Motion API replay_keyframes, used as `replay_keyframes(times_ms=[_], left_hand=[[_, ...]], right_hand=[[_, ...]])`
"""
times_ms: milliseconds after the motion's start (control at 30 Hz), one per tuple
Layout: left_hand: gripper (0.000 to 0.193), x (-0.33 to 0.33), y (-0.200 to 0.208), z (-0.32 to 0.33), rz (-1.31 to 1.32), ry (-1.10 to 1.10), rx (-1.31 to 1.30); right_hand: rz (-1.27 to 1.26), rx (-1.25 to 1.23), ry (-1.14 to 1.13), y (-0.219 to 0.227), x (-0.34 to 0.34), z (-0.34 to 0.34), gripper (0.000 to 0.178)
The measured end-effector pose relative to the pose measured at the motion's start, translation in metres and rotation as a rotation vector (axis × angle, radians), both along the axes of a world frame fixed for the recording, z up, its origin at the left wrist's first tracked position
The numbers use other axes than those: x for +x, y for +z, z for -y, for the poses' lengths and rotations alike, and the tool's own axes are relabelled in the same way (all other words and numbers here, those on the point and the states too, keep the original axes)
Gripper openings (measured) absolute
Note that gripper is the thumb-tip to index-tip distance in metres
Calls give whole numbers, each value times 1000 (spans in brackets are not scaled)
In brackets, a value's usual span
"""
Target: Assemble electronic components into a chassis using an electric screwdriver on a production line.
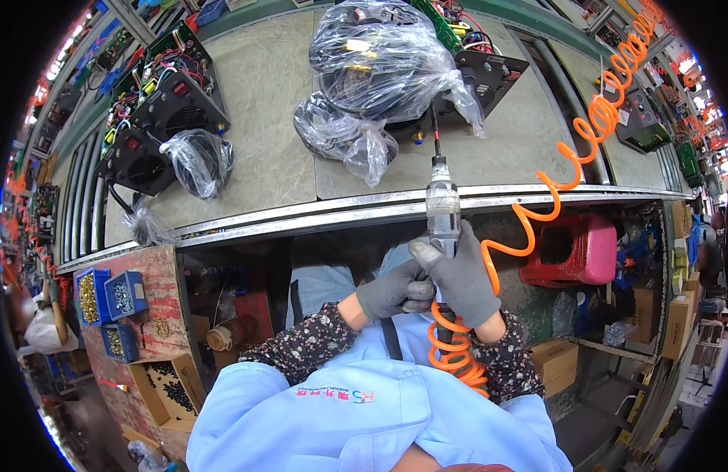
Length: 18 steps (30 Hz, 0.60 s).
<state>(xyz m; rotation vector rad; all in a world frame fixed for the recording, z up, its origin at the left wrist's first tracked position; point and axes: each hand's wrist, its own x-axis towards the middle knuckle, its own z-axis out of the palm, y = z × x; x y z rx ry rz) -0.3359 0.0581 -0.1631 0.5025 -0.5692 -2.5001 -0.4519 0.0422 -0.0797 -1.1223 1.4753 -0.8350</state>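
My right hand (466, 282), in a grey glove, is wrapped round a pneumatic screwdriver (443, 201). The tool points away from me, and its long bit reaches over the bench edge to a black-panelled electronic unit (494, 77). A clear plastic bag (372, 67) with coiled black cable in it lies over this unit and hides much of it, so I cannot see what the tip touches. My left hand (395, 289), gloved too, is closed beside the right one, near the tool's body. Whatever its curled fingers hold, if anything, is hidden.
An orange coiled air hose (554, 197) stretches from upper right to the tool. Two more black units (179, 110) with bagged cables stand at left. Blue screw bins (126, 295) and a carton of black parts (167, 389) sit lower left. Below the bench is a pink stool (576, 250).
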Motion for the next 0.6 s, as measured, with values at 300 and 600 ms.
replay_keyframes(times_ms=[300,600], left_hand=[[27,0,29,3,120,-17,-164],[22,-4,70,1,290,84,-127]], right_hand=[[413,120,115,5,-22,1,31],[1233,237,198,-14,-39,10,58]])
